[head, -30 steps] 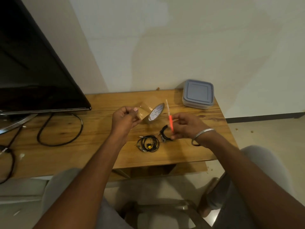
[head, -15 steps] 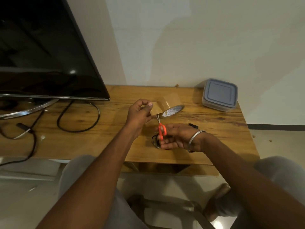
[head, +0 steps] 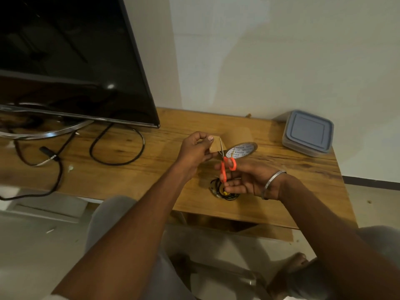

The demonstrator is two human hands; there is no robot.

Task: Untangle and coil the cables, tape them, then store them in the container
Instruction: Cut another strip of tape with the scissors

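My left hand (head: pixel 195 148) pinches the pulled-out end of brown tape (head: pixel 215 146), stretched from the tape roll (head: pixel 241 150) that hangs above the wooden table (head: pixel 164 169). My right hand (head: pixel 249 179) grips orange-handled scissors (head: pixel 226 166), blades pointing up against the stretched strip beside my left thumb. A coiled black cable with a yellow plug (head: pixel 223 190) lies on the table, partly hidden under my right hand. The grey lidded container (head: pixel 307 132) stands shut at the table's far right corner.
A large dark TV (head: pixel 65 61) on a curved metal stand fills the left, with black cables (head: pixel 116 146) looping on the table beneath it. The white wall is close behind. The table's front edge is near my knees; a stool frame shows below.
The scissors swung down from upright and came to the tape strip, and their blades now meet it. The view shifted left and closer. My right hand now covers part of the coiled cable.
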